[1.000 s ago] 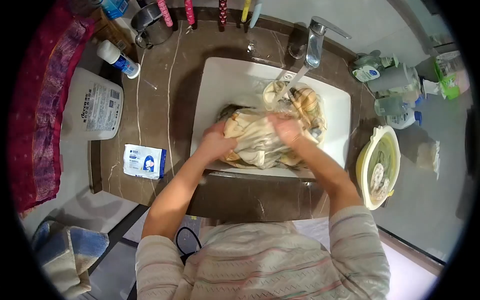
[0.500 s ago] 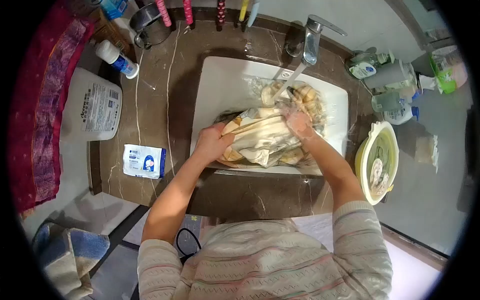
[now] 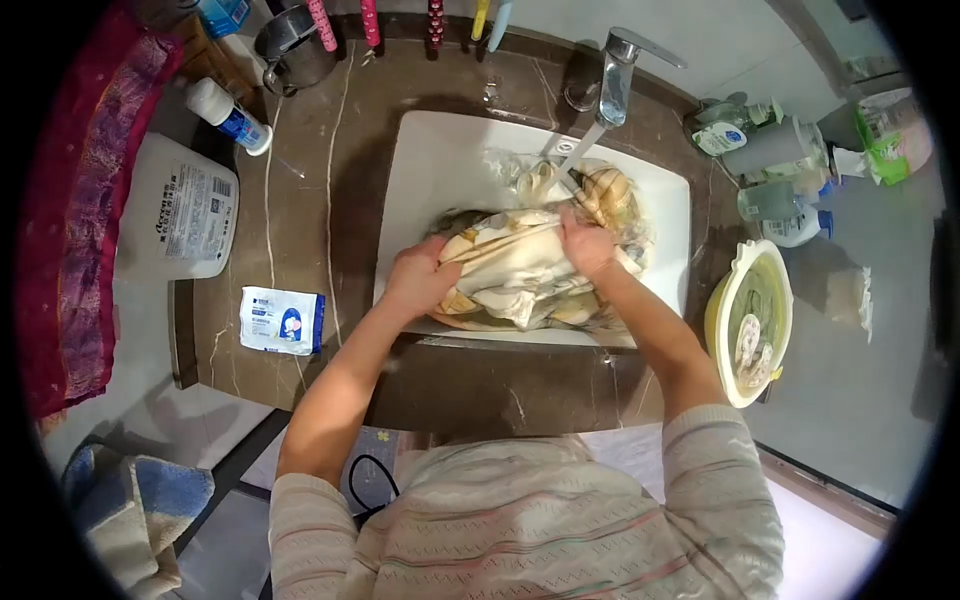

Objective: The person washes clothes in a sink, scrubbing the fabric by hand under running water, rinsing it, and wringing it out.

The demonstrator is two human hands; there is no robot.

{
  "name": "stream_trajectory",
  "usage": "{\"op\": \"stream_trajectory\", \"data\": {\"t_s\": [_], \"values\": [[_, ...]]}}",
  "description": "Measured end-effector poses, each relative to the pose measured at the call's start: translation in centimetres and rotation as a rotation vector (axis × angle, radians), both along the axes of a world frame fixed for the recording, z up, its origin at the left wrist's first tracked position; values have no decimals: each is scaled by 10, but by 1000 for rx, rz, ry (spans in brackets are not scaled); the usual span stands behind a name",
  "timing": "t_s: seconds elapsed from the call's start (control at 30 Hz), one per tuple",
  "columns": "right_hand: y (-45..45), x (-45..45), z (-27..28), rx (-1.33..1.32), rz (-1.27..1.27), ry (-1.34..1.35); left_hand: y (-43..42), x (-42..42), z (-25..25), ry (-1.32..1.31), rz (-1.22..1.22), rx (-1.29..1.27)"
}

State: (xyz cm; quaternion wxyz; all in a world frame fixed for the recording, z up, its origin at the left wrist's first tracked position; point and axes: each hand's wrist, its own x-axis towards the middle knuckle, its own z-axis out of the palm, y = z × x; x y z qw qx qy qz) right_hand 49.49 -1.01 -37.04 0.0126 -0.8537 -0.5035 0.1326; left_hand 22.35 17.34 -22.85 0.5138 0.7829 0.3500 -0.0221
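Note:
A wet cream garment [image 3: 510, 260] with yellowish and grey patches lies bunched in the white sink [image 3: 420, 160], partly in water. My left hand [image 3: 420, 275] grips its left side, fingers wrapped into the cloth. On the upper right part, my right hand [image 3: 588, 245] is closed round a fold, and the fabric between both hands is drawn in creases. Water runs from the chrome faucet [image 3: 615, 85] onto the cloth's far right end, where a rounded, bulging bundle [image 3: 610, 195] of it sits. The lower layers are hidden under the folds.
A yellow-rimmed basin [image 3: 715, 325] stands right of the sink, with bottles [image 3: 720, 138] behind it. On the left counter are a blue-and-white packet [image 3: 282, 320], a white tub [image 3: 185, 215], a tube [image 3: 230, 118] and a metal cup [image 3: 295, 55]. Several toothbrushes [image 3: 436, 22] line the back.
My right hand has moved slightly left and down, and its blur is gone. It now shows closed on the cloth. My left hand stays on the garment's left side.

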Motion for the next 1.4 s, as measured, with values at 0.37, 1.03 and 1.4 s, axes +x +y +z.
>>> {"op": "stream_trajectory", "data": {"t_s": [0.37,1.03,1.4], "values": [[18,-52,83,-23,166,145,5,-1,5,175,-212,211],[-16,24,27,654,-505,761,-30,95,116,-623,122,-850],[70,-84,136,648,-459,583,-11,21,29,-41,-169,-21]]}}
